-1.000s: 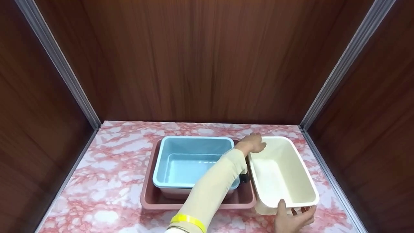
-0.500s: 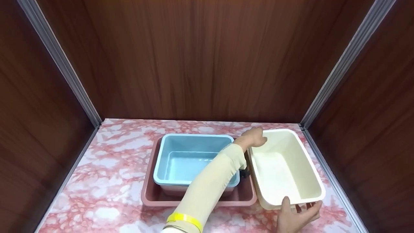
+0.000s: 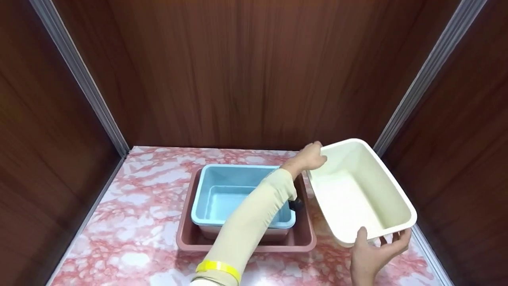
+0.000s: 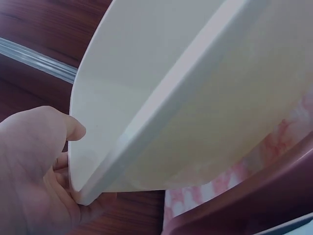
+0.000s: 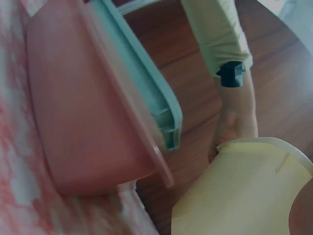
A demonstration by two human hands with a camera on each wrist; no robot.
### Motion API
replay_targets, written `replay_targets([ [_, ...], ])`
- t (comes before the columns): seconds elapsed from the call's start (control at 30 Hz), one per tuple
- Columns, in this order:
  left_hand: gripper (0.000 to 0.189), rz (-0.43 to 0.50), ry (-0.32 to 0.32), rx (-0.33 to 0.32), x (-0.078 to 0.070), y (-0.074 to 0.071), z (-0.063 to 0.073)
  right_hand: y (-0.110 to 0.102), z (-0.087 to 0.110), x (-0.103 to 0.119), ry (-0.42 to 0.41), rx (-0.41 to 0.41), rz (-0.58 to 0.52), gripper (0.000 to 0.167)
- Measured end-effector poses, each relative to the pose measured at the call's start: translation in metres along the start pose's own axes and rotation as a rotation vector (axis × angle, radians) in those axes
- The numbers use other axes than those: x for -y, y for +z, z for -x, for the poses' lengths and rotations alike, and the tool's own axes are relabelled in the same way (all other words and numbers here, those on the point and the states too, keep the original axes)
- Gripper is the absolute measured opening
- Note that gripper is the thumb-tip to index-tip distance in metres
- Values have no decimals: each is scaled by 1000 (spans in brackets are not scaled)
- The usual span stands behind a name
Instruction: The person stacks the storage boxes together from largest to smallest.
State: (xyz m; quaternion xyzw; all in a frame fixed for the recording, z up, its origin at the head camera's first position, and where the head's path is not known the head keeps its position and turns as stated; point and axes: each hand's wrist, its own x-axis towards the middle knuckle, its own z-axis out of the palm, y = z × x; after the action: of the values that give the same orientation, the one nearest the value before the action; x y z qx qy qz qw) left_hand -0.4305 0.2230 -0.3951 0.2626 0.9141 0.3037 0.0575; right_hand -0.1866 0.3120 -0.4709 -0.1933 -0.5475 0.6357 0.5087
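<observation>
A deep cream plastic tub (image 3: 349, 198) hangs tilted above the right side of the table, its open top toward me. My left hand (image 3: 311, 157) reaches across the other tubs and grips its far left corner, the thumb inside the rim and the fingers beneath, as the left wrist view shows. At the near edge my right hand (image 3: 375, 254) holds the rim, thumb on the inside and fingers curled under the lip. Left of it, a light blue tub (image 3: 226, 198) sits within a larger reddish-brown tub (image 3: 184, 230), partly hidden by my left sleeve.
Between the two, a pinkish tub wall (image 3: 208, 231) shows under the blue rim. The table (image 3: 135, 222) has a red-and-white marbled top. Dark wood panels (image 3: 254, 71) with grey metal corner posts (image 3: 432, 75) enclose it at the back and sides.
Both hands have lifted the cream tub off the table beside the reddish-brown tub, moving it up and to the right and turning it slightly. The other tubs stay in place.
</observation>
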Motion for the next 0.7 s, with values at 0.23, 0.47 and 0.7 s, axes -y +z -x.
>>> replay_targets([
  [0.23,28,77,-24,-55,1,-23,6,16,-5,26,-91,37,5,87],
  [0.47,46,134,-92,-71,11,-41,18,26,-16,38,-150,93,30,87],
  [0.7,39,208,-105,-122,28,-69,32,41,-28,56,-221,199,29,84],
])
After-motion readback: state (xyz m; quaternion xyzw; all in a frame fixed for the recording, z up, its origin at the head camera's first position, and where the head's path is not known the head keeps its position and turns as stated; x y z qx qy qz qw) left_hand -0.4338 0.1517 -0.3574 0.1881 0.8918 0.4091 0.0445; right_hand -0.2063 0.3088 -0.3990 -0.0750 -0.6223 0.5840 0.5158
